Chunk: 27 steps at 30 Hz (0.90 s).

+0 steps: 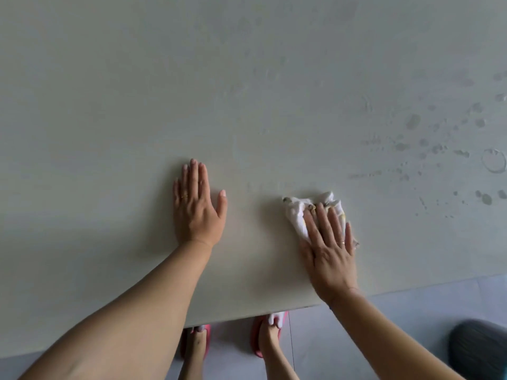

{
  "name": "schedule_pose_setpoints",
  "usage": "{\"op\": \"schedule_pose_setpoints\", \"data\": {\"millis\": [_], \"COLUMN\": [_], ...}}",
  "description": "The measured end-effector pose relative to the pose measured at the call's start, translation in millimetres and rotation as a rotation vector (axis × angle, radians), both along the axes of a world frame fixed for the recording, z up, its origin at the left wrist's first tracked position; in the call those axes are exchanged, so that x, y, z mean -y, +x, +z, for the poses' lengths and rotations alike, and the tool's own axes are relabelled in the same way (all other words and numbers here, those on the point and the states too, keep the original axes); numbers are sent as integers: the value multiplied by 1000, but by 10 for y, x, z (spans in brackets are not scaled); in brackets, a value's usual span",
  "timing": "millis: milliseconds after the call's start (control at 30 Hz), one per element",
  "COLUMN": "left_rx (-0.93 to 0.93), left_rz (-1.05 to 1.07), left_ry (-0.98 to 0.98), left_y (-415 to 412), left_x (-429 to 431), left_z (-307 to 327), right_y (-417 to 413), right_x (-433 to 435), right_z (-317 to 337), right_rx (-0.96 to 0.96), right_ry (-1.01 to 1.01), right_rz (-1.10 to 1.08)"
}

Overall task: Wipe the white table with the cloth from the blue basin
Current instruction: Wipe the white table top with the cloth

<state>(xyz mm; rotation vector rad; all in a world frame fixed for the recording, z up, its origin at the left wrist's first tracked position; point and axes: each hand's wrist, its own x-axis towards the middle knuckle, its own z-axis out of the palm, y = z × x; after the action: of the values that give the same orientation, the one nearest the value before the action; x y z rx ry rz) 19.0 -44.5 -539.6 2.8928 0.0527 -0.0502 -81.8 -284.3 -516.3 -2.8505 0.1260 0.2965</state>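
The cloth (307,212), white and crumpled with a few dull yellowish marks, lies on the white table (109,119) near its front edge, to the right of the middle. The right hand (329,248) lies flat on top of it, palm down, fingers stretched out and slightly spread, pointing away from the body and a little to the left. It presses the cloth against the tabletop rather than gripping it; the fingers are not curled around the fabric, which bunches out beyond the fingertips and on the left side of the hand. A ring shows on one finger. The right forearm runs back over the table's edge toward the lower right.

The left hand (197,207) rests flat on the bare tabletop, well to the left of the cloth, empty, fingers straight and close together, thumb held out to the right. It too wears a ring. Its forearm stretches back toward the lower left corner.

Farther right on the table lie scattered wet spots (439,146) and a ring-shaped mark (493,160). Below the table edge, two feet in pink slippers (267,335) stand on a grey tiled floor (343,338), with a dark rounded object (477,349), too blurred to identify, at the lower right.
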Motion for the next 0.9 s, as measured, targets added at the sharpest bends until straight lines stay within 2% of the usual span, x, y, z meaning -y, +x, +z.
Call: {"op": "schedule_pose_setpoints", "data": {"millis": [67, 100, 133, 200, 267, 500, 667, 733, 900], "left_rx": [11, 14, 21, 40, 70, 117, 101, 101, 97], "left_rz": [1, 4, 9, 13, 8, 47, 51, 41, 40], "left_ry": [-1, -4, -8, -16, -30, -37, -68, -83, -100], "left_y": [-10, -10, -5, 5, 8, -17, -15, -20, -21], "left_x": [2, 3, 5, 14, 16, -4, -12, -16, -6], "left_z": [-9, -3, 9, 34, 42, 12, 18, 20, 6], "right_y": [35, 17, -8, -63, -16, 202, 403, 655, 1038], "right_x": [-343, -561, -770, -1029, -984, -974, -754, -545, -502], "right_z": [0, 14, 34, 88, 88, 86, -43, -57, -30], "right_rx": [-29, -34, -33, -31, -3, -32, 48, 67, 23], "right_ry": [20, 43, 66, 67, 61, -36, 32, 15, -54], "right_rz": [-231, -239, -154, 156, 349, 426, 513, 414, -78]}}
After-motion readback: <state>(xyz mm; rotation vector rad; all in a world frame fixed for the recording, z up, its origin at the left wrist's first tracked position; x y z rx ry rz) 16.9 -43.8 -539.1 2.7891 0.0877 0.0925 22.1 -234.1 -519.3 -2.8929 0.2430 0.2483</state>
